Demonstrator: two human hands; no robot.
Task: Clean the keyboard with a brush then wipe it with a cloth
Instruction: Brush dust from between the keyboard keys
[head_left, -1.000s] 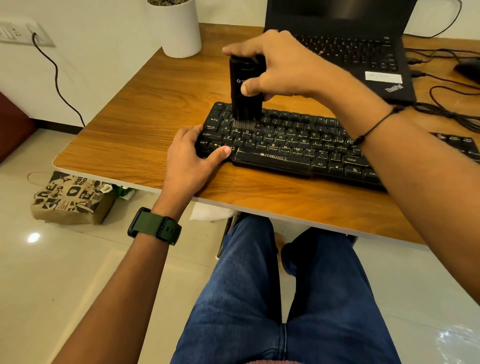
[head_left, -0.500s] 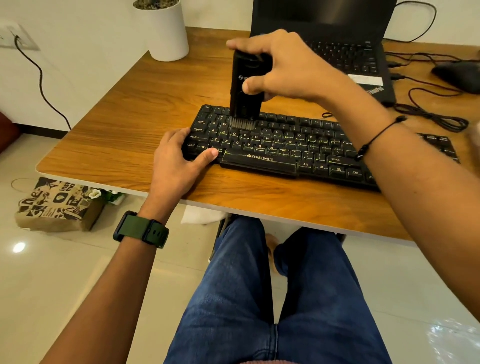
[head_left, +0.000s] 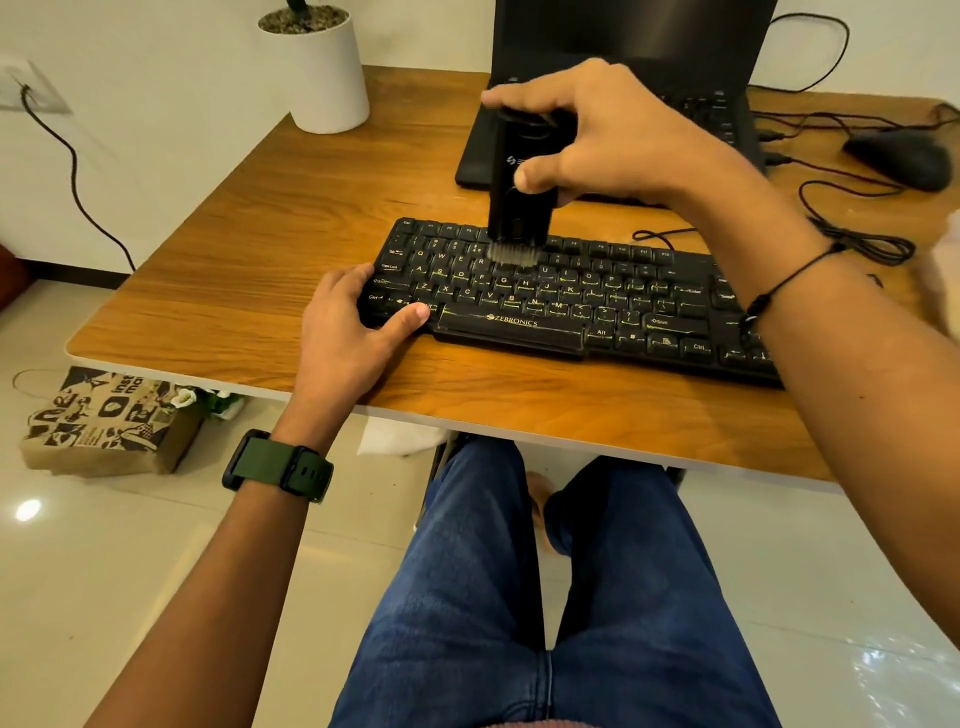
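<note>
1. On the floor at far left, a printed paper bag sits below the edge of the wooden surface, and a white plant pot stands at the back left corner of that surface.
2. The left hand grips the keyboard's near left corner, fingers curled over the end and the thumb lying along the front edge; a green watch is on that wrist.
3. The black keyboard lies flat, in front of a laptop.
4. The right hand has its fingers wrapped round an upright black brush, whose bristles touch the upper key rows left of centre.
5. A black mouse rests at far right among cables.
</note>
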